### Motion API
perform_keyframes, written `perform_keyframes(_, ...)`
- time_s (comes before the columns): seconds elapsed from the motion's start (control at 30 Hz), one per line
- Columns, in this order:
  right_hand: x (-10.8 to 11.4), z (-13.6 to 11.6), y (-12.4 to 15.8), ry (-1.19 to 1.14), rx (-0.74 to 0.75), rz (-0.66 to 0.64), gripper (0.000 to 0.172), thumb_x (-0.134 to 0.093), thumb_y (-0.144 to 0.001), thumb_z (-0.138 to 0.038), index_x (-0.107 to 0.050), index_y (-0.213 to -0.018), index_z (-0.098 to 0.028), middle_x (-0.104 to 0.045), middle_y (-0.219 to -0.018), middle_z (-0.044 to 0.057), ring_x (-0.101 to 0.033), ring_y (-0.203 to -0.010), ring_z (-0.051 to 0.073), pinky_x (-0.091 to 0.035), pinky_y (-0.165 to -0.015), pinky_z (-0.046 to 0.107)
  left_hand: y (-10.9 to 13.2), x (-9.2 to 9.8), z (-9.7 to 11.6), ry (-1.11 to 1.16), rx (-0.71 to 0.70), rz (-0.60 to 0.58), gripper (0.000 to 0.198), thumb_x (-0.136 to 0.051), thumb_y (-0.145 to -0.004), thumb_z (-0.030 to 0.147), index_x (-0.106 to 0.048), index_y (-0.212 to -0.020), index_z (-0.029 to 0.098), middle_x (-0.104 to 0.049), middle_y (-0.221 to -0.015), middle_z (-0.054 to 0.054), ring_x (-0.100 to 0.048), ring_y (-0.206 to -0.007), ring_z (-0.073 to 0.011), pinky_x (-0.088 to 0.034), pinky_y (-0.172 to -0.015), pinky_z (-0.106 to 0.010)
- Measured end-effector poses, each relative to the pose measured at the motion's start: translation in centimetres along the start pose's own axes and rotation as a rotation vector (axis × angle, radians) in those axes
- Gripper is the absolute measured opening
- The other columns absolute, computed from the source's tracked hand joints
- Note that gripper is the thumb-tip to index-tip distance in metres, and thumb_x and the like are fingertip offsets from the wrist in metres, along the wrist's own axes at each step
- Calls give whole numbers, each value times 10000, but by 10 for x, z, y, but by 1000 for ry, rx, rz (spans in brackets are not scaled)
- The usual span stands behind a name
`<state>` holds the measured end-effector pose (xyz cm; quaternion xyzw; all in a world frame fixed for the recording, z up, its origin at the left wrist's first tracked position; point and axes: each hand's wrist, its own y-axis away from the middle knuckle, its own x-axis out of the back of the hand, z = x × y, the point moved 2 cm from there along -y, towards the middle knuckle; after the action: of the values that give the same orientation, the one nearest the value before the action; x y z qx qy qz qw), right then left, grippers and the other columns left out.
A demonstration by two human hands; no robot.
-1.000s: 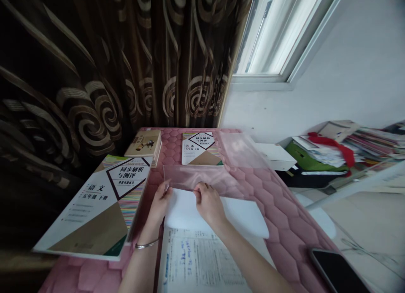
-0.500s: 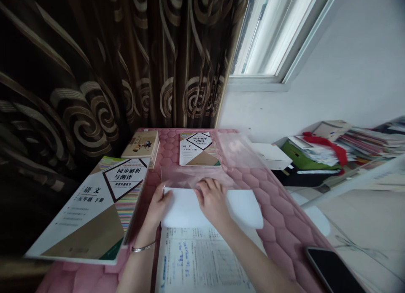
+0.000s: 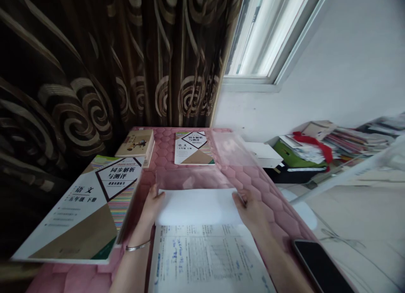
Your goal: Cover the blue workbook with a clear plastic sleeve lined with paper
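A white sheet [image 3: 198, 206] lies across the upper part of a printed page [image 3: 202, 259] with blue handwriting. My left hand [image 3: 153, 204] pinches its upper left corner, thumb on top; a silver bangle [image 3: 138, 246] circles that wrist. At the opposite corner, my right hand [image 3: 248, 206] grips the sheet between thumb and curled fingers. Clear plastic film [image 3: 193, 177] extends from beneath the sheet's far edge onto the pink padded cover [image 3: 272, 200]. Whether the sheet is joined to the page, I cannot tell.
Large workbooks [image 3: 85, 213] are stacked at left, with small tan books [image 3: 136, 145] behind. A similar workbook [image 3: 193, 147], another clear film [image 3: 232, 147] and a white box [image 3: 264, 154] lie farther back. A phone [image 3: 319, 265] rests at lower right, and papers fill a green holder [image 3: 297, 154].
My right hand has moved from the middle of the sheet's far edge to its right corner and now grips it there. My left hand stays at the left corner. The view has shifted slightly.
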<state>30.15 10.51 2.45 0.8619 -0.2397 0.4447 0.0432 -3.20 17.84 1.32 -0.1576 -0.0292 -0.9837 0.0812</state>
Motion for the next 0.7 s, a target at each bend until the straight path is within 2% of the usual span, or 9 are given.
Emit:
perform_keyframes(0.17, -11, -1, -14, -66, -13, -69, 296, -467, -812, -426, -641, -920, -212, -677, -725, 35, -626, -665, 211, -406, -587, 283, -1, -1, -4, -97, 18, 57, 439, -558, -737, 156, -573, -1175, 154, -671, -1154, -93, -564, -1183, -227, -402, -1022, -340)
perform_keyframes(0.3, -18, 0, -23, -56, -14, -107, 272, -496, -794, -387, -675, -902, -212, -699, -768, 38, -642, -717, 213, -422, -618, 277, 6, -1, 4, -245, 49, 70, 478, -539, -811, 167, -484, -1282, 107, -628, -1241, -160, -576, -1189, -231, -420, -1009, -333)
perform_keyframes(0.43, -19, -3, -21, 10, -34, -130, 242, -499, -820, -360, -678, -916, -227, -697, -749, 29, -644, -714, 212, -415, -618, 272, 14, -1, 14, -388, 51, 70, 504, -522, -872, 201, -415, -1350, 86, -648, -1200, -202, -651, -1081, -256, -487, -914, -343)
perform_keyframes(0.6, -19, -8, -18, 55, -31, -129, 240, -468, -866, -334, -646, -979, -219, -689, -786, 42, -646, -775, 213, -418, -652, 269, 17, -2, 17, -502, -18, 66, 409, -522, -880, 172, -501, -1285, 111, -648, -1223, -176, -668, -1051, -247, -496, -913, -337)
perform_keyframes(0.7, -19, -9, -19, 124, -44, -90, 290, -493, -861, -349, -607, -1070, -184, -671, -909, 77, -637, -786, 206, -420, -652, 268, 16, -2, 19, -566, -28, 50, 375, -516, -887, 168, -534, -1255, 98, -668, -1185, -175, -673, -1037, -243, -500, -907, -334)
